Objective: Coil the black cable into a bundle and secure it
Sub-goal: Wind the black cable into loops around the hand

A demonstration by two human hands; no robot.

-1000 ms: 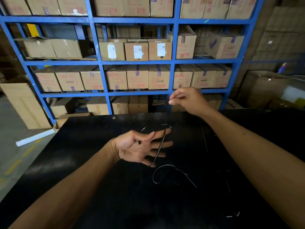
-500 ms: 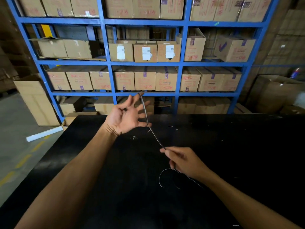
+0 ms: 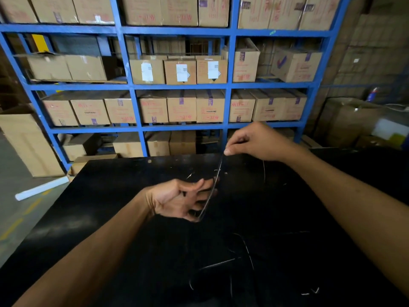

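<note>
A thin black cable (image 3: 212, 189) runs taut and steeply between my two hands above a black table (image 3: 110, 218). My right hand (image 3: 252, 141) pinches its upper part between thumb and fingers, over the table's far edge. My left hand (image 3: 181, 199) is lower, palm up, with the cable lying across its curled fingers in what looks like loops. The loose rest of the cable (image 3: 245, 251) lies in curves on the tabletop near me, hard to follow against the dark surface.
Behind the table stands a blue metal rack (image 3: 228, 85) filled with cardboard boxes. A white tube (image 3: 42, 188) lies on the floor at the left beside a large box (image 3: 28, 142). More boxes are stacked at the right.
My right hand has gone from low near the table up and away, drawing the cable taut. My left hand has dropped from high to lower, with its fingers curled around the cable.
</note>
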